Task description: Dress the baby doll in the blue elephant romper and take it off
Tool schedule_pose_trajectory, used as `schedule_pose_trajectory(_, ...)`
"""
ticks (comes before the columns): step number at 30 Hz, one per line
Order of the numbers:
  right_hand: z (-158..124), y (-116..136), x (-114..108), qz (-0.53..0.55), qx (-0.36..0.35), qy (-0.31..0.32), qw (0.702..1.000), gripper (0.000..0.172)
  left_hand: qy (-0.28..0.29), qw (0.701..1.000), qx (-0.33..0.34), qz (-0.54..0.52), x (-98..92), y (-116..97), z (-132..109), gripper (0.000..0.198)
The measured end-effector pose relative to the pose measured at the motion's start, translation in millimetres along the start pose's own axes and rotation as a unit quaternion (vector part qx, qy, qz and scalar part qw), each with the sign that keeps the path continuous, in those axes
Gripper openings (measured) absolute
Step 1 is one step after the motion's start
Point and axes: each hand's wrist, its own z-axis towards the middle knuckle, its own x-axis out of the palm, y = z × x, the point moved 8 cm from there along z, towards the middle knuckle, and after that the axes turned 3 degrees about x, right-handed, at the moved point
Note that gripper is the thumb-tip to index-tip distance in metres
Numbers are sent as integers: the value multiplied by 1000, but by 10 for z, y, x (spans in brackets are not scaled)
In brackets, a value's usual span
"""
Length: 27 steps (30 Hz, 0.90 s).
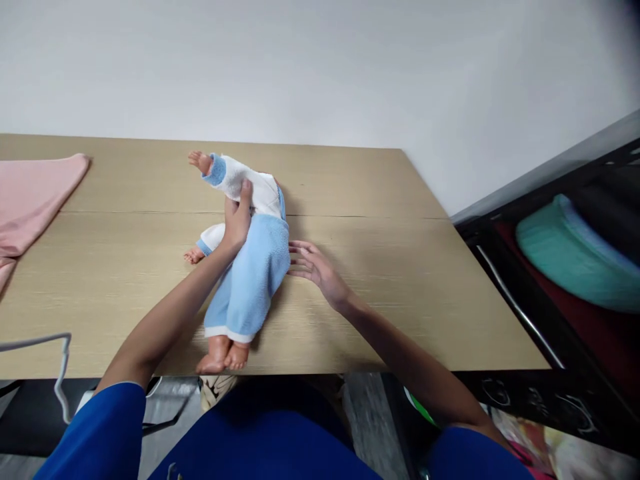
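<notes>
A baby doll (255,260) in a white top and light blue trousers is tipped onto its side on the wooden table. Its bare feet point at the near edge and one arm sticks out to the left; no head shows. My left hand (239,217) is closed round the doll's chest, thumb on the white top and fingers hidden. To the right of the trousers is my right hand (315,267), fingers stretched and apart. Its fingertips reach the seat of the trousers; whether they touch cannot be made out.
Pink cloth (35,200) lies at the table's left. A black rack with a teal basin (575,253) stands past the right edge. A white bent rod (63,373) rises by the near left edge, beside a dark chair (40,420). A pale wall is behind the table.
</notes>
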Motion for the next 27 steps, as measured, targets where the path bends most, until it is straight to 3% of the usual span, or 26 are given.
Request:
schedule_pose_trajectory(2,-36,45,-44,4,0,-4,1000,57,-28,999,18,4,25,-37,-40,81)
schedule_pose_trajectory(4,-88,103,-110,6,3,-12,1000,64,-10,999,36,24,94,-104,-98,76)
schedule_pose_trajectory(7,-178,198,-246,24,12,-23,999,74,98,987,92,93,240,-307,-240,74)
schedule_pose_trajectory(10,-232,235,-441,68,33,-31,997,80,259,931,165,196,343,-510,-483,79)
schedule_pose_trajectory(12,-226,195,-598,92,53,-34,994,81,310,898,179,256,254,-539,-595,75)
schedule_pose_trajectory(13,-210,155,-682,97,64,-35,993,81,307,892,176,281,151,-522,-603,70)
schedule_pose_trajectory(18,-92,-141,-1102,87,95,-76,989,53,173,887,74,421,-630,-180,-406,60)
schedule_pose_trajectory(21,-46,-253,-1185,76,87,-94,989,41,173,871,-76,454,-944,137,-407,73)
schedule_pose_trajectory(24,-11,-264,-1068,60,54,-95,992,46,200,891,-186,363,-902,272,-566,91)
schedule_pose_trajectory(27,26,-274,-821,52,37,-87,994,51,230,936,-204,171,-542,202,-735,93)
